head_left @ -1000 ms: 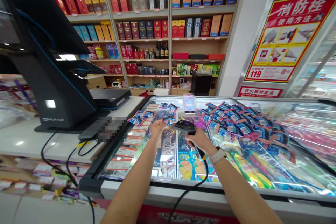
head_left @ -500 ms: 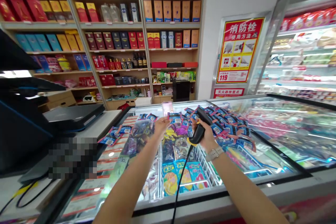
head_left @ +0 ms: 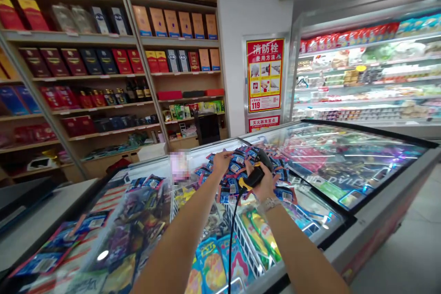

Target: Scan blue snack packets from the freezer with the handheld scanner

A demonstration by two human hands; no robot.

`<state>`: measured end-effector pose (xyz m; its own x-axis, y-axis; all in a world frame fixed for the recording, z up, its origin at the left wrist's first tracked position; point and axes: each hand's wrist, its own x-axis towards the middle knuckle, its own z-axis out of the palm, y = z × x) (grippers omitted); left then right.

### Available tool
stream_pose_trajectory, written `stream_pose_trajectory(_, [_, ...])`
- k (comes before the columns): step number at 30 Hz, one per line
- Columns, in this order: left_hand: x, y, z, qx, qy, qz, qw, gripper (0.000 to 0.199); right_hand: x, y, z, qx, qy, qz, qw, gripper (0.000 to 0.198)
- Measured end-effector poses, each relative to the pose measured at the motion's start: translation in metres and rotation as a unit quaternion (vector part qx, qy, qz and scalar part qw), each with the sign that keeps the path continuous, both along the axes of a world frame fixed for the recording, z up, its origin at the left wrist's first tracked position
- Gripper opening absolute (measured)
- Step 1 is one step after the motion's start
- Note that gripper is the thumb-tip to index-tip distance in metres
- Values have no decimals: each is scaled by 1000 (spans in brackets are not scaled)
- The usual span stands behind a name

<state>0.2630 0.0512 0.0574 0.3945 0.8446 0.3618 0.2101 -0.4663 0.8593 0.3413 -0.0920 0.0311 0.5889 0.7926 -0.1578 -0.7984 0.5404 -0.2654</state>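
My right hand [head_left: 264, 184] is closed around the grip of a black and yellow handheld barcode scanner [head_left: 254, 177], its black cable [head_left: 231, 239] hanging down toward me. The scanner's head points away over a pile of small blue and pink packets [head_left: 230, 187]. To the left, my left hand [head_left: 222, 161] reaches the far side of the pile, fingertips pinched at the edge of a blue packet [head_left: 238, 158] with a white barcode label. The pile lies on the glass top of a chest freezer [head_left: 312, 135].
More blue packets [head_left: 44, 262] lie along the freezer's left side, beside a counter [head_left: 48, 220]. Wire baskets [head_left: 246, 245] inside the freezer hold bagged goods. Boxed goods fill the wall shelves [head_left: 103, 76]; a lit refrigerated display [head_left: 365, 82] stands at the right.
The view has swung to the right, so the freezer and shelves sit further left. My left hand has come closer to the scanner, over the packet pile. The scanner stays in my right hand.
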Motion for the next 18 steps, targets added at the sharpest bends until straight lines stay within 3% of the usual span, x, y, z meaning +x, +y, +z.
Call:
stream_pose_trajectory(5, [6, 6, 0, 46, 70, -9, 996, 16, 1, 7, 1, -31, 15, -7, 999, 5])
stream_pose_trajectory(10, [-6, 3, 15, 75, 77, -8, 994, 16, -1, 4, 0, -26, -43, -39, 998, 4])
stream_pose_trajectory(15, [-74, 6, 34, 87, 18, 31, 996, 21, -35, 2, 5, -20, -179, -153, 972, 26])
stream_pose_trajectory(18, [-144, 13, 36, 102, 37, 85, 990, 21, -79, 11, 11, -10, -200, -68, 977, 24])
